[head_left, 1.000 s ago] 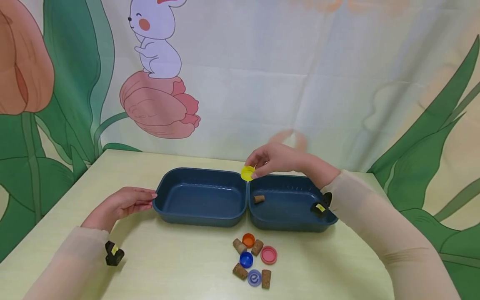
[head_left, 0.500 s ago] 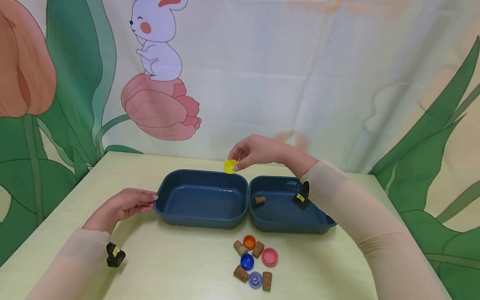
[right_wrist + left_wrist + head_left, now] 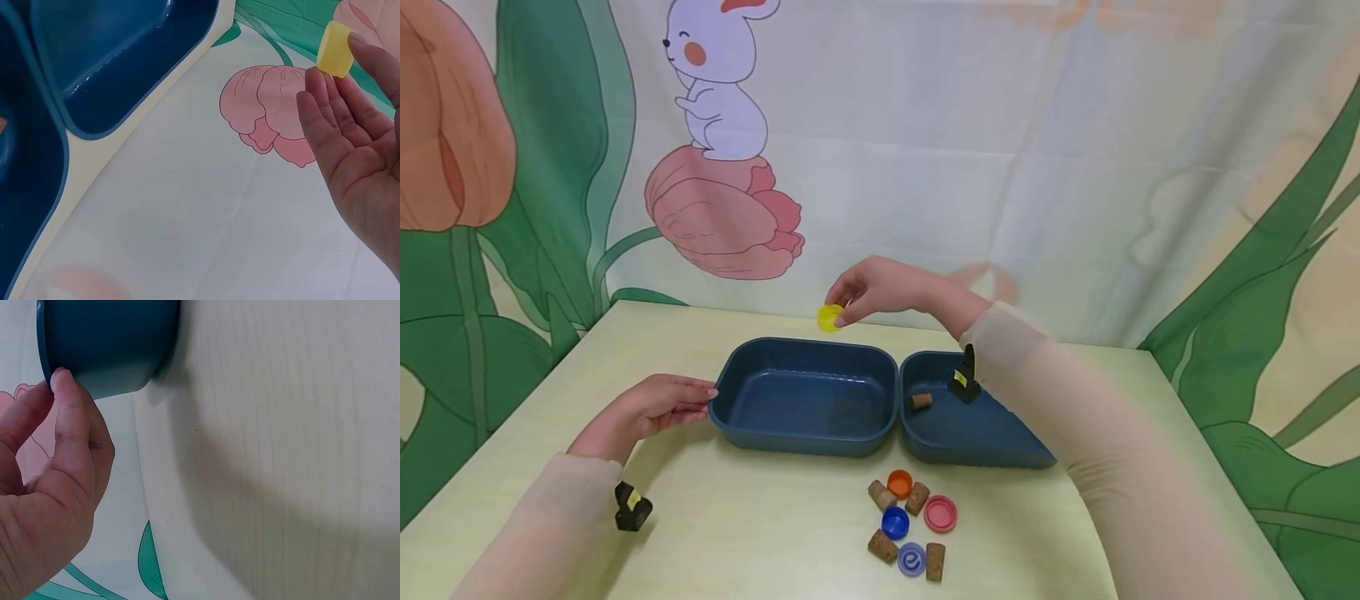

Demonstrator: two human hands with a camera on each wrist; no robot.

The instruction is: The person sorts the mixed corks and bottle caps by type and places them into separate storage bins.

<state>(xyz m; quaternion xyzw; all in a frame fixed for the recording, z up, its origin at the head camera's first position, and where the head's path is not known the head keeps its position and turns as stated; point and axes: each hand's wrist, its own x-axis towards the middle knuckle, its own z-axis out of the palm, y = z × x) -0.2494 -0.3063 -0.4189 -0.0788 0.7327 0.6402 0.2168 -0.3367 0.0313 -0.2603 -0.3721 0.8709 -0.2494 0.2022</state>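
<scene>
My right hand (image 3: 867,293) pinches a yellow bottle cap (image 3: 830,317) (image 3: 335,41) above the far rim of the left dark blue tray (image 3: 805,396). The right blue tray (image 3: 970,425) holds one cork (image 3: 920,401). My left hand (image 3: 651,406) rests on the table with its fingertips touching the left tray's outer wall (image 3: 112,344). Several corks and caps lie in a cluster on the table in front of the trays: an orange cap (image 3: 899,482), a blue cap (image 3: 894,522), a pink cap (image 3: 940,513), a purple cap (image 3: 911,558).
The pale wooden table (image 3: 752,525) is backed by a cloth printed with a rabbit, tulips and leaves (image 3: 722,150). My right forearm crosses over the right tray. Small black wrist devices sit on both sleeves (image 3: 631,507).
My right hand has carried the yellow cap leftward, from above the seam between the trays to above the left tray's far rim. The left hand has stayed put.
</scene>
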